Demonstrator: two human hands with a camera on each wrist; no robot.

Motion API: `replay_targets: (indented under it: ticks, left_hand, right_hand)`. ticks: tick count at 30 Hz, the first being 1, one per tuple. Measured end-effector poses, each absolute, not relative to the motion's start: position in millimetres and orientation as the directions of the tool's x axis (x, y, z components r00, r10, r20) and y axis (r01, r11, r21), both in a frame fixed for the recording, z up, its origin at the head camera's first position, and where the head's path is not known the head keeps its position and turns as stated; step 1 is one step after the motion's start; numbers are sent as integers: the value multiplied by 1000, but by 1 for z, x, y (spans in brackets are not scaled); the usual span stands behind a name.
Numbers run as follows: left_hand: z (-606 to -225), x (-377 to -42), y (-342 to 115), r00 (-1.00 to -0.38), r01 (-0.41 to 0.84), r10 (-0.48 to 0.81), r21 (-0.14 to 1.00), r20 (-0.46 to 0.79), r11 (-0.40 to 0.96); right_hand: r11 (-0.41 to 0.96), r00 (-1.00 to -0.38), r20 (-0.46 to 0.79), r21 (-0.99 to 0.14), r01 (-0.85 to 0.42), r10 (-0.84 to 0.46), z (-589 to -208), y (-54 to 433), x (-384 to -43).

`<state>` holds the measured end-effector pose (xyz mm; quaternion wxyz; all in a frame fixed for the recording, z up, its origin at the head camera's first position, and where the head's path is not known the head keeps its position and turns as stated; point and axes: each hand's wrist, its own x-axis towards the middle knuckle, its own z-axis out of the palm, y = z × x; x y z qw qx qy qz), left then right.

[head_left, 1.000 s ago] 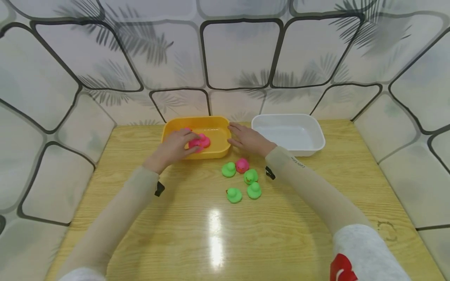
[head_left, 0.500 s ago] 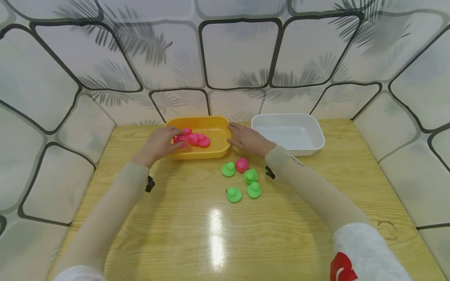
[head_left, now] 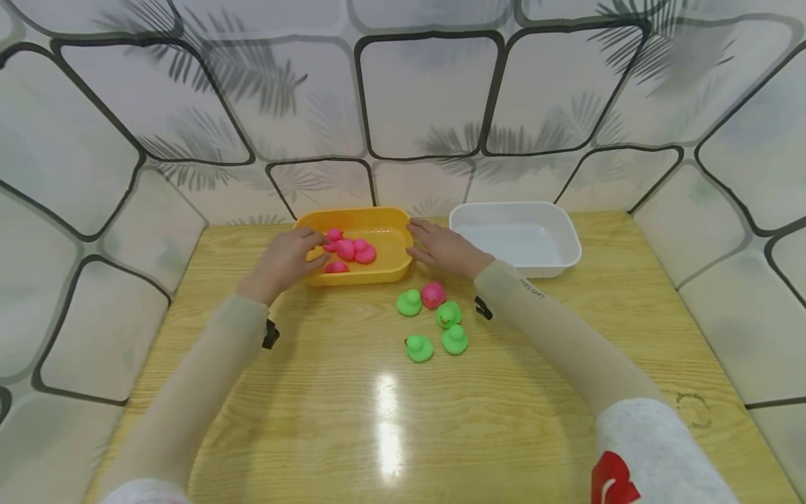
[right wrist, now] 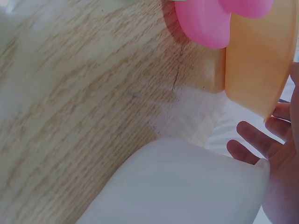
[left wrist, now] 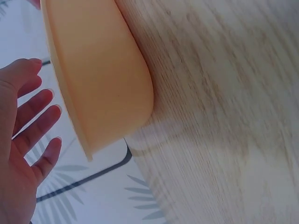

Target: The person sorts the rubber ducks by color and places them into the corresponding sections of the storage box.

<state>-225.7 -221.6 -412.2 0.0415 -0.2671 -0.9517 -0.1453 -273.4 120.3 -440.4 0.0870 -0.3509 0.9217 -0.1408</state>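
Note:
Several pink rubber ducks (head_left: 345,249) lie in the left half of a yellow plastic tray (head_left: 393,241). My left hand (head_left: 285,257) hovers at the tray's left end, fingers loosely bent over the rim. In the left wrist view this hand (left wrist: 23,135) has nothing between its spread fingers, beside the outer wall of the tray (left wrist: 103,79). At the opposite end, the fingers of my right hand (head_left: 443,246) rest at the rim. The right wrist view shows that hand (right wrist: 287,163) with fingers extended by the tray's edge, partly cut off by the frame.
A white plastic tray (head_left: 516,234) stands to the right, close by my right wrist. In front of the trays, one pink duck (head_left: 433,295) sits among several green ducks (head_left: 449,315) on the wooden table (head_left: 327,406). A patterned cloth wall (head_left: 434,98) rises behind the table.
My left hand has moved left from the middle of the ducks to the tray's left end. One pink duck now lies apart near the front wall. The right hand has stayed still.

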Motion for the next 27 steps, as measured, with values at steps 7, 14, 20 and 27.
replay_targets:
  ticks: [7,14,20,27]
  left_hand:
    - [-413,-210,-205,-797,603,559,264,228,752]
    - [-417,-197,-189,-711,695,619,203,334,689]
    - [-421,-184,-170,-667,740,660,209,345,639]
    - [-427,-170,-147,-659,752,701,201,273,628]
  right_hand:
    - [723,-742,-80,-313,-615,-666,-436,119,-274]
    - [723,-741,-81,-314,-616,-666,-435,119,-275]
    - [713,-736,-61,-316,-626,-674,-436,119,-276]
    - [699,-732,-40,-338,-630,-680,-437,121,-279]
